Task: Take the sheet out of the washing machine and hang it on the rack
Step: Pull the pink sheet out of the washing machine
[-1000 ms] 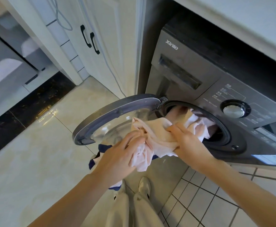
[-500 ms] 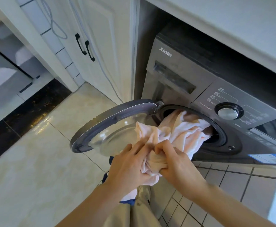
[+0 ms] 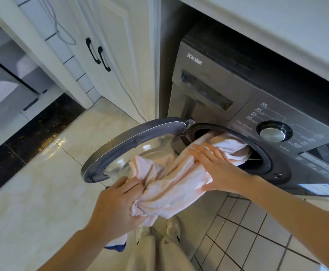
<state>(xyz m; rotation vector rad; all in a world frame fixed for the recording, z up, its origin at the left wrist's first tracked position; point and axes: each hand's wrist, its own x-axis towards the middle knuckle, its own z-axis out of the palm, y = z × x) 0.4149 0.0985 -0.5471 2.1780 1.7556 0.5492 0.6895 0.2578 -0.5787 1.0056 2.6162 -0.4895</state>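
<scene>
A pale pink sheet (image 3: 176,184) trails out of the round drum opening of the dark grey washing machine (image 3: 214,89). Part of it is still inside the drum. My left hand (image 3: 116,204) grips a bunched end of the sheet low in front of the open door (image 3: 124,147). My right hand (image 3: 216,167) holds the sheet at the drum's mouth, thumb under the cloth and fingers stretched over it. No rack is in view.
The machine's round door swings out to the left over the glossy tiled floor (image 3: 32,192). White cabinets with black handles (image 3: 98,54) stand to the left of the machine. A countertop (image 3: 277,26) runs above it. My legs and shoes (image 3: 171,229) are below.
My right hand has let go near my left and reached back to the drum mouth for a new hold. My left hand has pulled its bunch of sheet down and away from the opening.
</scene>
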